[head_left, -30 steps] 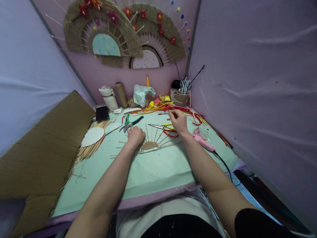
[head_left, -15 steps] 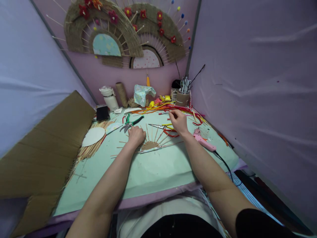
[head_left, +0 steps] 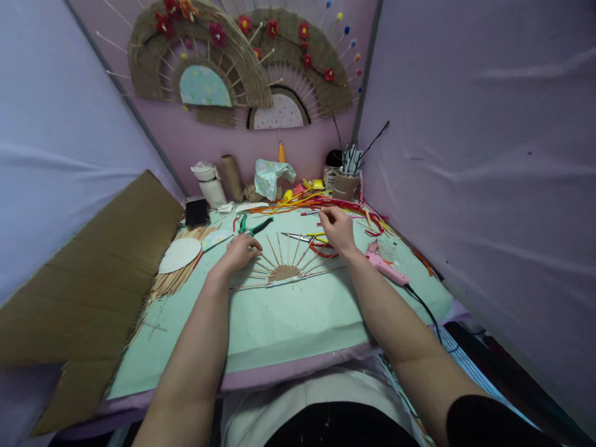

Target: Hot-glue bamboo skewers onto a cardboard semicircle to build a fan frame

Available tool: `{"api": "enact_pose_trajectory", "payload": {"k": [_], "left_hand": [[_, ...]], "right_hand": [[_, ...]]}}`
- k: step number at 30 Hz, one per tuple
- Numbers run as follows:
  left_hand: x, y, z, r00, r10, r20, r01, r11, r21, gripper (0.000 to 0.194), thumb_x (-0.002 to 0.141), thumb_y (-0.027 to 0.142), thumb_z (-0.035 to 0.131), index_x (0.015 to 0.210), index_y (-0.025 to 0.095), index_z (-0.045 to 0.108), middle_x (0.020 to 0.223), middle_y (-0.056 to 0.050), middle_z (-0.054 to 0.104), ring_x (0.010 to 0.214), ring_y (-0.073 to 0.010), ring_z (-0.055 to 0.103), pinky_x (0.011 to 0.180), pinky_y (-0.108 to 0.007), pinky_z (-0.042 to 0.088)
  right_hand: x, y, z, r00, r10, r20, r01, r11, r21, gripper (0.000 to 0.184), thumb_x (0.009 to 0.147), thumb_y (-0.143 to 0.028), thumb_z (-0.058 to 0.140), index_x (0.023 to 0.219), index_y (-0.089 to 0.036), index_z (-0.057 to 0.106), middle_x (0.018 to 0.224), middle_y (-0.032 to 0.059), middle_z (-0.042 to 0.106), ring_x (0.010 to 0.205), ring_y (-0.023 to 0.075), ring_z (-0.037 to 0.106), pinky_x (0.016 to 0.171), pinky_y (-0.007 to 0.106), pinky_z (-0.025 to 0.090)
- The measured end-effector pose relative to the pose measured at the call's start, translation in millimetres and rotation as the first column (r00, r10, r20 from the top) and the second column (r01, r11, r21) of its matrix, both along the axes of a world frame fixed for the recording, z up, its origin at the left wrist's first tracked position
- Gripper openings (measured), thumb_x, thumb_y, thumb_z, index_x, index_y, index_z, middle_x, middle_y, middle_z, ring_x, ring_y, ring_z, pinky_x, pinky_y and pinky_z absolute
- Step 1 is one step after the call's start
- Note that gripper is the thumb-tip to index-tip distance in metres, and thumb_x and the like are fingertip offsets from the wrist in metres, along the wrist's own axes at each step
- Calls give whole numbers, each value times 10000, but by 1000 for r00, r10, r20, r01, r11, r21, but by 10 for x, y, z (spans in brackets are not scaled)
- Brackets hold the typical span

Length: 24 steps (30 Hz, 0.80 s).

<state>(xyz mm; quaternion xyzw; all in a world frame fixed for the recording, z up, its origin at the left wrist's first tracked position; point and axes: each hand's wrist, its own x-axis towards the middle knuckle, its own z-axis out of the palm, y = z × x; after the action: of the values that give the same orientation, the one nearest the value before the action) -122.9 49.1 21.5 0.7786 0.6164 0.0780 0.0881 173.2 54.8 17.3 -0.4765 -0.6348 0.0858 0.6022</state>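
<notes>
A small fan frame of thin wooden sticks spreads from a brown cardboard half-disc (head_left: 284,272) on the pale green table cover. My left hand (head_left: 242,251) is over the outer ends of the sticks on the fan's left, its fingers loosely bent and slightly apart. No held thing shows in it. Beyond the fan's right side, my right hand (head_left: 338,231) is raised with thumb and fingertips pinched together; what they hold, if anything, is too small to make out. Scissors (head_left: 298,236) lie behind the fan, and green-handled pruning shears (head_left: 255,227) lie just beyond my left hand.
A pink glue gun (head_left: 387,269) with a black cord lies at right. At left are a bundle of sticks (head_left: 174,282), a white oval (head_left: 180,255) and a leaning cardboard sheet (head_left: 102,279). Colored pipe cleaners (head_left: 321,203), a white jar (head_left: 209,186) and a pot of twigs (head_left: 346,185) line the back.
My left hand has shifted left from the fan's sticks, uncovering more of them, and its fingers have loosened. My right hand keeps its pinch and place. The view has turned slightly left.
</notes>
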Motion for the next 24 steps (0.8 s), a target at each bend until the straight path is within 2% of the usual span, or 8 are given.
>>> {"api": "enact_pose_trajectory", "payload": {"k": [7, 13, 24], "left_hand": [[-39, 59, -84, 991, -121, 65, 123, 992, -32, 178, 769, 215, 652, 885, 214, 788, 976, -67, 630, 1045, -239, 543, 953, -363, 416], [20, 74, -93, 981, -171, 88, 172, 985, -5, 181, 796, 211, 650, 922, 221, 779, 964, -68, 647, 985, -226, 567, 920, -358, 433], [73, 67, -165, 962, -245, 122, 244, 970, 21, 159, 814, 206, 622, 808, 206, 781, 942, -90, 684, 981, -232, 584, 919, -365, 426]], "right_hand": [[-11, -3, -11, 1000, 2, -1, -2, 1000, -6, 182, 898, -302, 528, 771, -221, 632, 775, 46, 653, 763, 203, 596, 719, 332, 483], [-22, -5, -12, 1000, 10, 2, -10, 1000, -7, 172, 888, -295, 540, 760, -222, 629, 784, 52, 671, 774, 208, 609, 735, 337, 490], [-37, -20, -9, 999, 35, -5, -35, 999, -11, 179, 888, -291, 532, 765, -218, 638, 759, 48, 661, 761, 209, 608, 732, 340, 488]]}}
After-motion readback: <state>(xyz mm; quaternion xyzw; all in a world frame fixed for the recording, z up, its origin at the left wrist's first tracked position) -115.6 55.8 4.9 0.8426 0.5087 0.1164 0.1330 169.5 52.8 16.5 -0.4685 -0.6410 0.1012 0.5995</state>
